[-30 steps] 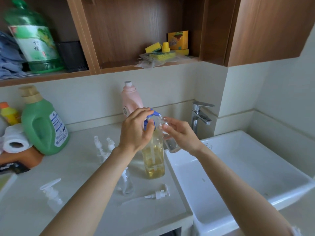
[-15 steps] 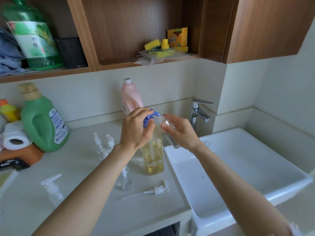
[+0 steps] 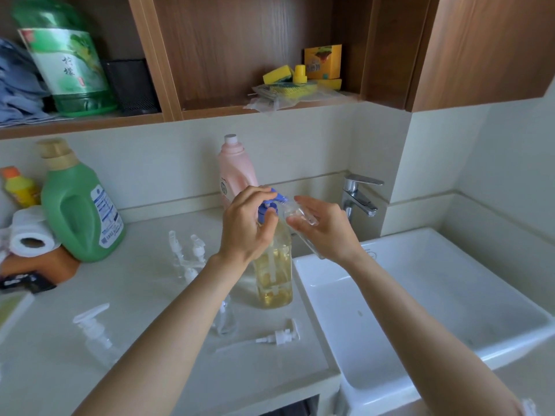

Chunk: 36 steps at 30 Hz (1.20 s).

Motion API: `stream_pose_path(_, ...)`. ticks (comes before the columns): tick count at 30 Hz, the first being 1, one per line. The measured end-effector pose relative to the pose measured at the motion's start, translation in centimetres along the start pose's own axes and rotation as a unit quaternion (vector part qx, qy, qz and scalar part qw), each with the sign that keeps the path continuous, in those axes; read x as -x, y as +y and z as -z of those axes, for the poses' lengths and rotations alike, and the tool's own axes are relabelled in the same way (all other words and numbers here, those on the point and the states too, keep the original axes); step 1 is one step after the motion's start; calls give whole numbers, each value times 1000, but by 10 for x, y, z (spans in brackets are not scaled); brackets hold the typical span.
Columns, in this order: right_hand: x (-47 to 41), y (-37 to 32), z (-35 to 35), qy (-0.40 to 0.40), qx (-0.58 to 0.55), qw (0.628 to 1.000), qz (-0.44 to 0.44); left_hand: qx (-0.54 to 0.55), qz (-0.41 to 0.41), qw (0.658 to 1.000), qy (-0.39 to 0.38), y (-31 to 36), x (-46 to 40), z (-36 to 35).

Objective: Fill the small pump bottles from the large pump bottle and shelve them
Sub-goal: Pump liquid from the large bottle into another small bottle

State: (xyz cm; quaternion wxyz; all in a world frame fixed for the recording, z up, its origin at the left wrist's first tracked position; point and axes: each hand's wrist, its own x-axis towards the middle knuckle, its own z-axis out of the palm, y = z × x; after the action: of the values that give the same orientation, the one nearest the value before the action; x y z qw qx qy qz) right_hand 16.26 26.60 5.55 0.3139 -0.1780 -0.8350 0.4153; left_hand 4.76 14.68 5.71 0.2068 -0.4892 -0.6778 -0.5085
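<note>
Fingers (image 3: 240, 202) of the L hand (image 3: 246, 226) curl over the blue pump head (image 3: 267, 205) of the large pump bottle (image 3: 274, 280), which stands at the counter's (image 3: 144, 295) R edge, next to the sink (image 3: 420, 310). R hand (image 3: 324, 229) pinches a small clear bottle (image 3: 300, 216), tilted, mouth right at the blue nozzle. 1 loose pump (image 3: 279, 336) lies near the counter's front edge; 1 capped small bottle (image 3: 96, 334) sits at front-L. Green jug (image 3: 78, 205) at back-L.
</note>
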Motion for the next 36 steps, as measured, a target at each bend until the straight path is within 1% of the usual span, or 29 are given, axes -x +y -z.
stream_pose_path(6, 1, 5, -1, 0, 15, 1000, -7, -20, 10, 1000, -14, 0, 7, 0)
stream_pose_path(12, 1, -5, 0, 22, 24, 999, -1, -30, -8, 999, -31, 15, -8, 15)
stream_pose_path(18, 2, -9, -2, 30, 58, 998, 13, -18, 3, 1000, -17, 13, -15, 14)
stream_pose_path(23, 2, -10, -3, 44, 56, 997, -4, 9, -1, 1000, 3, 8, -11, 8)
stream_pose_path(30, 4, -3, -6, 39, 91, 995, -21, -1, 17, 1000, -11, -2, -5, 0)
stream_pose_path(36, 4, -6, -10, 55, 71, 996, -15, -9, 10, 1000, -22, 11, -10, 11)
